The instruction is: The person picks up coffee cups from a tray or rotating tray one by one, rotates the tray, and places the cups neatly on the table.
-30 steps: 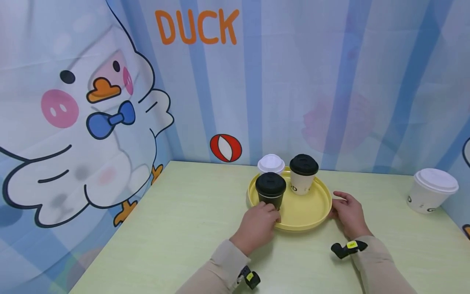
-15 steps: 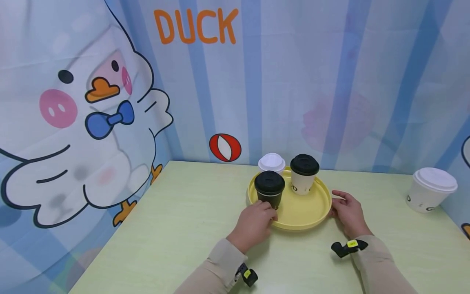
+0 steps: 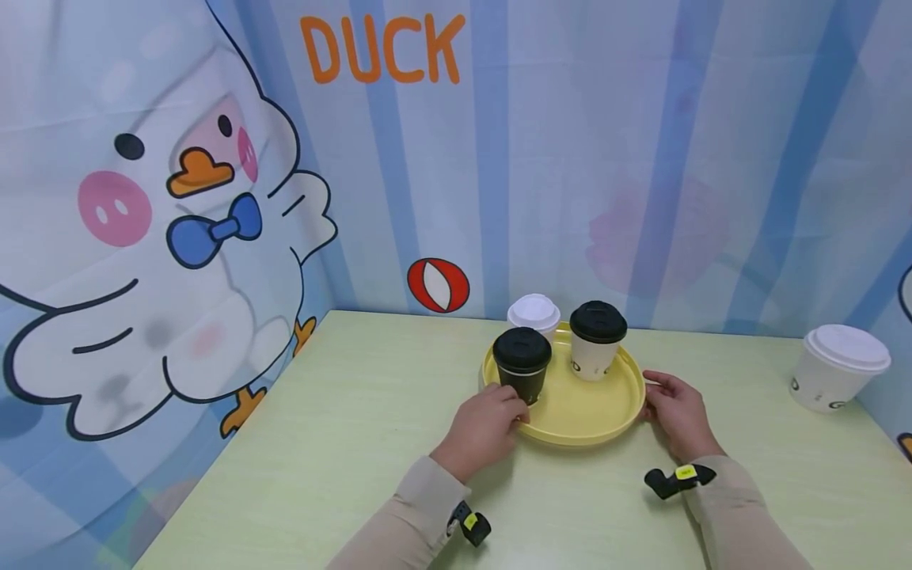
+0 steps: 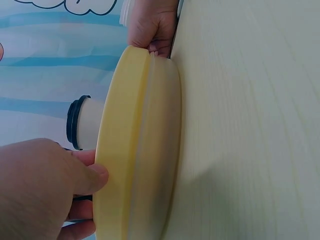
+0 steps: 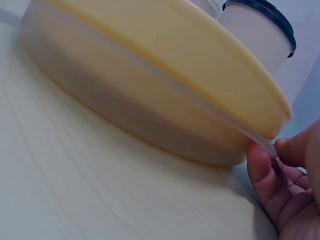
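Observation:
A round yellow tray [image 3: 580, 423] carries a black cup [image 3: 522, 372], a white cup with a black lid [image 3: 593, 356] and a white-lidded cup [image 3: 534, 313] behind them. My left hand [image 3: 480, 431] pinches the tray's near-left rim, thumb on the outer wall, beside the black cup. Below the tray is a paler, translucent round base [image 4: 162, 135] with a thin clear edge, seen in both wrist views. At the right side, my right hand [image 5: 287, 185] pinches that clear edge between thumb and finger.
A larger white cup with a white lid [image 3: 839, 368] stands at the table's right end. The pale table [image 3: 342, 427] meets a printed blue curtain [image 3: 541, 158] close behind the tray.
The tray has turned clockwise a little: the two rear cups shifted right, the black cup slightly left and back. My left hand moved left with the rim; my right hand stayed put.

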Demonstrator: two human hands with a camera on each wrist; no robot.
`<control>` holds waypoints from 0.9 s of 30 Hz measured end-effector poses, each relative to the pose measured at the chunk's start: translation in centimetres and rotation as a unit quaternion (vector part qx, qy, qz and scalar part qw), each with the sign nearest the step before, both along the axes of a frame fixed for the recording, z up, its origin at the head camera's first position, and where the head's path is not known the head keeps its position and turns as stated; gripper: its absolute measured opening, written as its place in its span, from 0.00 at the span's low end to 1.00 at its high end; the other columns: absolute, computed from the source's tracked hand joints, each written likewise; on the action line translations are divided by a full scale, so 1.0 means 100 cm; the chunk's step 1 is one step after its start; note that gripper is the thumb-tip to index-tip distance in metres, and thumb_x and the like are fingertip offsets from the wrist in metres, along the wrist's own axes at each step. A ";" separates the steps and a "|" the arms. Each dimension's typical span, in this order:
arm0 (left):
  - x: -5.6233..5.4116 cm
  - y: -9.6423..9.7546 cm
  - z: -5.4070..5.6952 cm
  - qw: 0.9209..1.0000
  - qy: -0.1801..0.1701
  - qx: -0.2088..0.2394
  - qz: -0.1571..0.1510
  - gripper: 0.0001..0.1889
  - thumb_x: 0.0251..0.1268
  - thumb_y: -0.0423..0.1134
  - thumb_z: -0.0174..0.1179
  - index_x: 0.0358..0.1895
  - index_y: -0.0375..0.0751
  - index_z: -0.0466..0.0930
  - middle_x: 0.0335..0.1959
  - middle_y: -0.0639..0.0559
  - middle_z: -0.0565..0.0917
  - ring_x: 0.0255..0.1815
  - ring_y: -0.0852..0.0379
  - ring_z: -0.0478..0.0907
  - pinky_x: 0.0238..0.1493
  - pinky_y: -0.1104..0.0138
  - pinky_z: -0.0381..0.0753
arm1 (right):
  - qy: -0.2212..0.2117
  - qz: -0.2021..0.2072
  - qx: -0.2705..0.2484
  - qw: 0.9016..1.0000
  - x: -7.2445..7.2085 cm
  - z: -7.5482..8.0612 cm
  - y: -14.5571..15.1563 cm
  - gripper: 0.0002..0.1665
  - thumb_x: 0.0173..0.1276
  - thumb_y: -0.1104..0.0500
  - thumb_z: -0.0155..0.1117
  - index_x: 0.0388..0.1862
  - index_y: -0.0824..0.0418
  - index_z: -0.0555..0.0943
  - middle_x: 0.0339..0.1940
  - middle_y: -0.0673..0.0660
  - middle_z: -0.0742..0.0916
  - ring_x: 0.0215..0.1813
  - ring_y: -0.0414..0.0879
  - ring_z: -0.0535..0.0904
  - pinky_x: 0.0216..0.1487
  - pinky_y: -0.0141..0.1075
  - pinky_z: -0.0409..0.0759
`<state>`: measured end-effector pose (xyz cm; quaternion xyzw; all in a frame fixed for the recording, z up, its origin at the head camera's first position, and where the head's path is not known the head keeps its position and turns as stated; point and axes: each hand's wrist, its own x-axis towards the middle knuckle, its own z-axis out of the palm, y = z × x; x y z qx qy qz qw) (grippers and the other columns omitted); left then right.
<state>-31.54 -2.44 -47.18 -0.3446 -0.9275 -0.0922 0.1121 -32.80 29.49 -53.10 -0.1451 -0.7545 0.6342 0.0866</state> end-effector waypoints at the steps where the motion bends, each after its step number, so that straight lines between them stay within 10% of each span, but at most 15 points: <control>1: 0.000 0.000 0.001 1.000 -0.005 0.001 0.000 0.05 0.64 0.36 0.68 0.39 0.53 0.87 0.39 0.60 0.81 0.43 0.59 0.75 0.45 0.70 0.80 | 0.001 -0.001 0.000 1.000 0.000 0.000 0.000 0.27 0.80 0.63 0.49 0.74 0.69 0.66 0.59 0.66 0.79 0.36 0.37 0.80 0.38 0.29 0.84; 8: -0.006 -0.005 0.002 0.999 -0.024 0.018 -0.016 0.03 0.69 0.40 0.65 0.41 0.53 0.86 0.40 0.60 0.81 0.45 0.60 0.75 0.47 0.69 0.80 | 0.000 -0.003 0.000 1.000 -0.001 0.001 0.002 0.27 0.80 0.63 0.50 0.75 0.69 0.66 0.59 0.66 0.79 0.36 0.37 0.80 0.37 0.29 0.84; 13: -0.017 -0.020 0.000 0.990 -0.068 0.121 -0.001 0.04 0.70 0.42 0.60 0.39 0.51 0.85 0.40 0.60 0.80 0.46 0.60 0.75 0.48 0.68 0.80 | -0.004 -0.008 -0.001 1.000 -0.001 0.002 0.002 0.27 0.80 0.64 0.50 0.75 0.68 0.65 0.59 0.66 0.80 0.36 0.38 0.80 0.38 0.30 0.84; 20: -0.049 -0.031 -0.013 0.919 -0.135 0.357 0.097 0.12 0.76 0.39 0.52 0.54 0.41 0.80 0.48 0.46 0.78 0.47 0.48 0.75 0.49 0.57 0.78 | -0.002 -0.010 -0.003 1.000 -0.002 0.003 0.003 0.27 0.79 0.65 0.50 0.74 0.68 0.65 0.54 0.63 0.81 0.36 0.37 0.80 0.37 0.29 0.84; 27: -0.073 -0.022 -0.037 0.876 -0.204 0.425 0.106 0.23 0.81 0.41 0.47 0.74 0.44 0.69 0.71 0.39 0.70 0.67 0.41 0.70 0.66 0.48 0.72 | -0.005 -0.007 -0.001 1.000 0.000 0.002 -0.001 0.27 0.80 0.64 0.50 0.75 0.69 0.65 0.57 0.66 0.80 0.37 0.37 0.80 0.37 0.29 0.84</control>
